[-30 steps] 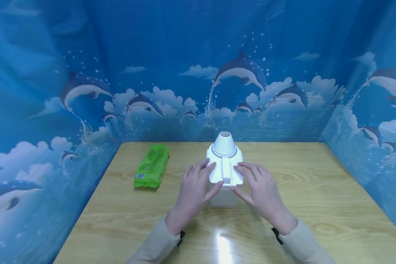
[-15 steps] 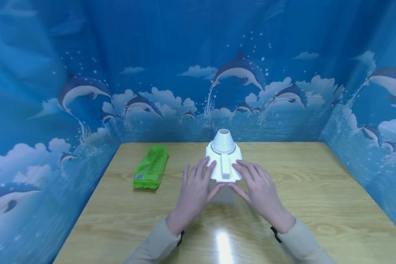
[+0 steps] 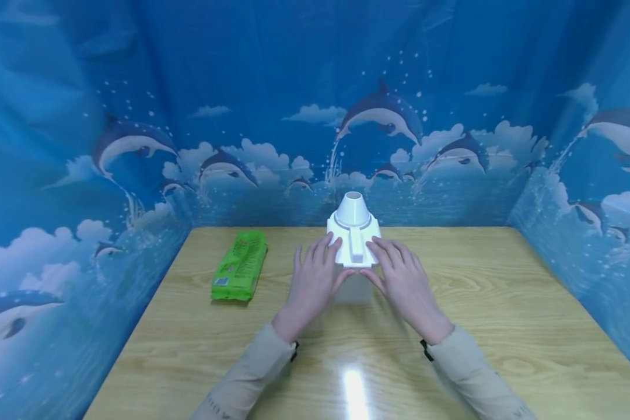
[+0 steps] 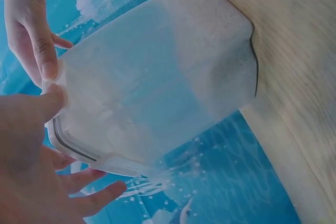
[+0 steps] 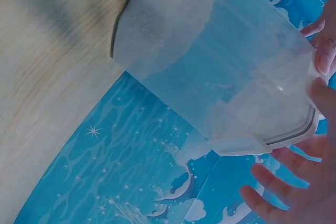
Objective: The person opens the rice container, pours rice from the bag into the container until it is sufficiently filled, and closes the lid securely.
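Observation:
A tall translucent storage container point(image 3: 353, 290) with a white lid point(image 3: 356, 238) stands upright near the middle of the wooden table. The lid carries a white cone-shaped spout and a raised bar along its top. Pale contents fill the lower part of the container point(image 4: 210, 40) in the left wrist view. My left hand point(image 3: 313, 277) grips the lid's left side, thumb at the front edge and fingertips on top. Mirroring it, my right hand point(image 3: 406, 274) grips the right side. The two thumbs nearly meet at the front, just under the lid point(image 5: 294, 135).
A green printed packet point(image 3: 240, 266) lies on the table point(image 3: 504, 326), left of the container. Blue curtains point(image 3: 273, 87) with dolphins and clouds stand behind the table and along both sides. A bright light reflection shows at the table's front.
The container with its lid has moved away from me toward the back of the table. Both hands have moved forward with it, their thumbs now closer under the lid's front edge.

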`<state>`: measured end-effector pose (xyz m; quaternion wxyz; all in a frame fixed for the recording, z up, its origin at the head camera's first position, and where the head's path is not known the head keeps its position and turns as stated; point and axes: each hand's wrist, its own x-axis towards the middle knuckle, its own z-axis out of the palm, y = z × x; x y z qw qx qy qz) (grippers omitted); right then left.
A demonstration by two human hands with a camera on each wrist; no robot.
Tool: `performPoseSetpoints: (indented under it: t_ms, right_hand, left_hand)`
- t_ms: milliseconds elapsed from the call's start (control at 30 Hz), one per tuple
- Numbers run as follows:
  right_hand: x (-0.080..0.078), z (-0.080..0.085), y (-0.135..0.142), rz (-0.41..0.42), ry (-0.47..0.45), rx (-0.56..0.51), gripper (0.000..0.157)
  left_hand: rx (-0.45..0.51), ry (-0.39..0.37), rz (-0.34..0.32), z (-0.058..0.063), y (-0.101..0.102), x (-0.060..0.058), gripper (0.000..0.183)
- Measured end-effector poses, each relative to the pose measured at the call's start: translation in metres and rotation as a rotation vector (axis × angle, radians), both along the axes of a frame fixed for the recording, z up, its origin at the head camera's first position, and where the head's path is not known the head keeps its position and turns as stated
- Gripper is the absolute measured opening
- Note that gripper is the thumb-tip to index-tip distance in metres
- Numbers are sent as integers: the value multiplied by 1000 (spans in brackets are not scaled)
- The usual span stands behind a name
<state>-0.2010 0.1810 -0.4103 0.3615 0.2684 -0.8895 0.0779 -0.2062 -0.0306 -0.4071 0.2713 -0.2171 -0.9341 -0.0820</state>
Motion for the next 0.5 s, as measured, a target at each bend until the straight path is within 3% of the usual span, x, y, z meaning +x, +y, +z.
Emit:
performPoseSetpoints:
  t_ms: [500]
  right_hand:
    - [-41, -3, -4, -37, -49, -5, 58]
  left_hand:
    - [57, -128, 35, 0, 2, -40, 69]
